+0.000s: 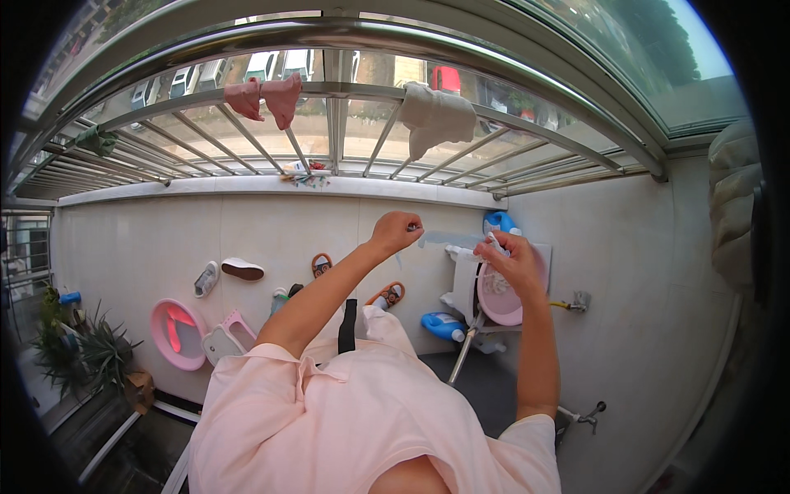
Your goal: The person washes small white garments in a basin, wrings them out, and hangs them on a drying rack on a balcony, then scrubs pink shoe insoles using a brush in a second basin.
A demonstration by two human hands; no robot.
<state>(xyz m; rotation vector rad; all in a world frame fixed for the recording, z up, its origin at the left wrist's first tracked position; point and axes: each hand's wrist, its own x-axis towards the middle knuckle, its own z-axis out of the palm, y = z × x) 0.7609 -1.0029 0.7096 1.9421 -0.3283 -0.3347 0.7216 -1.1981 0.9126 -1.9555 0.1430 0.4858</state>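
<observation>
My left hand (395, 234) is closed in front of me, over the pale floor, with a small dark thing just showing inside the curled fingers; what it is I cannot tell. At the right, my right hand (512, 259) pinches a white cord-like bundle (497, 243) between thumb and fingers. Below that hand stands a pink basin (501, 305) with white stringy material in it. A pale, translucent bluish strip shows between the hands; whether it is held or lies beyond them is unclear. On the railing ahead hang pink cloths (281, 102) and a whitish cloth (437, 120).
Blue detergent bottles (442, 325) stand near the basin, beside a metal pole (463, 356). At the left are another pink basin (179, 336), a pink-and-white stool (229, 339), sneakers (242, 270) and spiky potted plants (102, 346). A wall tap (580, 301) is at the right.
</observation>
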